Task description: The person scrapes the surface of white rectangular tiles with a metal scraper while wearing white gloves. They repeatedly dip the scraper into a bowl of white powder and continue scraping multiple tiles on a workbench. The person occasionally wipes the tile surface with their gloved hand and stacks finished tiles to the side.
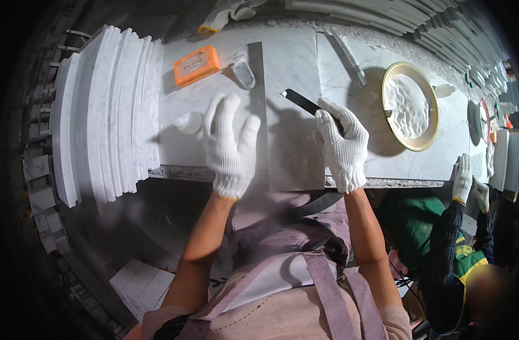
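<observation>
My left hand (228, 144), in a white knit glove, spreads its fingers over the white marble slab (174, 153). Nothing is in it. My right hand (344, 144), gloved the same way, grips a black flat scraper (300, 101) whose whitish tip points up and left. Under and between the hands lies a narrower marble piece (293, 153), with a dark grey strip (258, 79) along its left side. Right of my right hand stands a cream-rimmed bowl (435, 122) holding white paste (405, 107). A small rounded white object (189, 122) lies left of my left hand.
An orange box (196, 65) and a grey-white textured pad (243, 73) lie farther back. A clear tube (348, 56) rests near the bowl. Upright marble tiles (109, 113) stand at the left, more slabs (463, 39) at the far right. A co-worker's gloved hand (462, 178) is at right.
</observation>
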